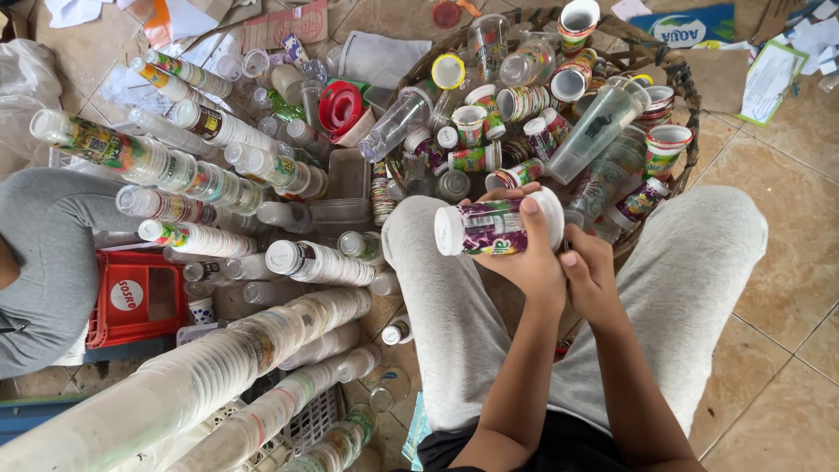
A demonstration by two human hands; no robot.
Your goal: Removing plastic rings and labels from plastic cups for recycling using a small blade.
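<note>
Both hands meet above our lap. Left hand (533,253) wraps its fingers around a short stack of plastic cups (494,227) with purple labels, held on its side, white rims pointing left. Right hand (590,271) sits just beside it, fingers curled against the stack's far end. Woven basket (686,96) of loose cups lies ahead between our knees; long nested cup stacks (218,367) lie to the left, near a red crate (135,297).
</note>
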